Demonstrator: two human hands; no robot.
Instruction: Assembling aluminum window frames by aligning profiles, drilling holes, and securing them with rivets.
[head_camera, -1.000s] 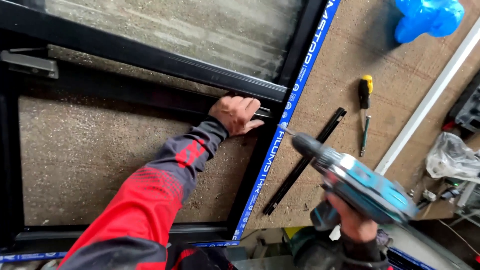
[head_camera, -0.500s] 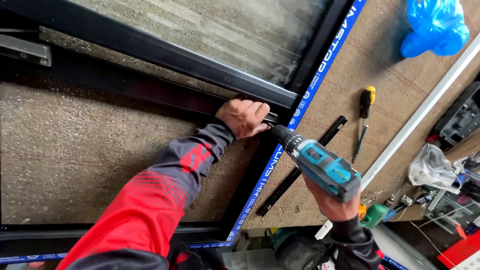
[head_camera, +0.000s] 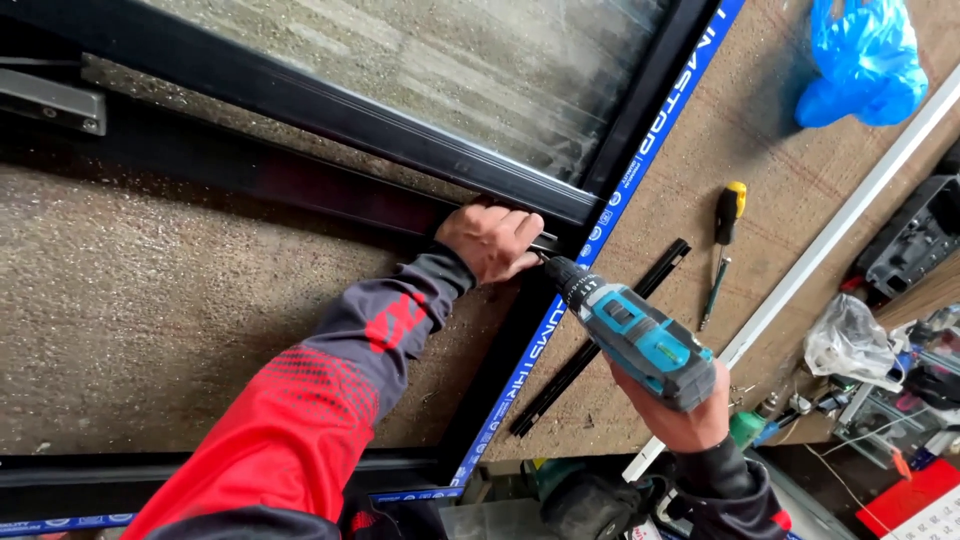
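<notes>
Head view: the left hand (head_camera: 492, 240) lies on the black window frame (head_camera: 300, 100) at the inner corner where the cross bar meets the upright, its fingers curled close together over the bar's edge; the fingertips are tucked out of sight, so what they pinch, if anything, cannot be told. The right hand (head_camera: 680, 415) is wrapped around the grip of a teal and black cordless drill (head_camera: 630, 330), fingers closed tight on it, though the drill body covers most of them. The drill's nose points at the frame just beside the left hand; the bit tip is too small and dark to make out, and contact cannot be told. Right of the frame, on the chipboard bench (head_camera: 740, 130), lie a loose black strip (head_camera: 600, 335), a yellow-handled screwdriver (head_camera: 724, 250) and a white rail (head_camera: 830, 230). Farther from the frame, a blue plastic bag (head_camera: 865, 65) is cut off by the top edge, and the clutter at the bench's right end is hard to read
</notes>
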